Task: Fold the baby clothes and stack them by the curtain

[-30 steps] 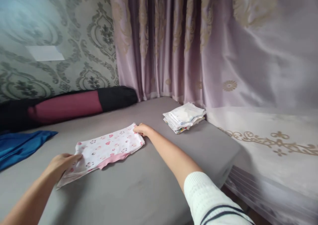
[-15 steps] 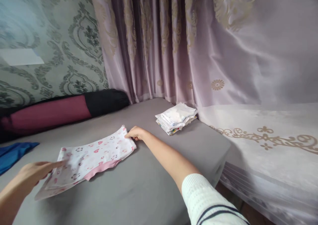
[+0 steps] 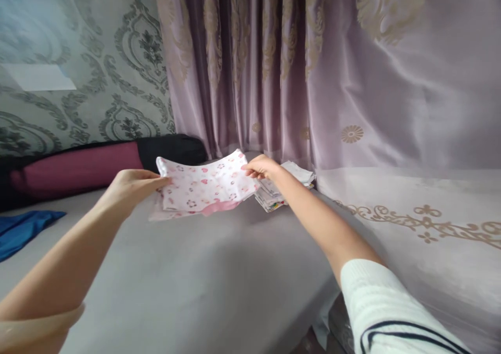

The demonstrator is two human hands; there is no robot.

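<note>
A folded white cloth garment (image 3: 207, 184) with pink hearts, flower prints and a pink edge hangs between my hands above the bed. My left hand (image 3: 131, 187) pinches its left upper corner between thumb and fingers. At the right upper corner, my right hand (image 3: 261, 167) grips the fabric with curled fingers. Just behind my right hand lies a stack of folded white cloths (image 3: 299, 172), partly hidden by that hand and forearm. What exact kind of garment I hold cannot be made out.
The bed has a grey sheet (image 3: 188, 281). Along the wall lies a maroon and black bolster (image 3: 82, 163). Blue cloth (image 3: 27, 231) rests at the left. A mauve curtain (image 3: 258, 57) hangs behind the bed and down its right side.
Both hands have lifted the printed garment off the bed and carried it right and away from me, toward the stack of folded cloths. The view has shifted slightly.
</note>
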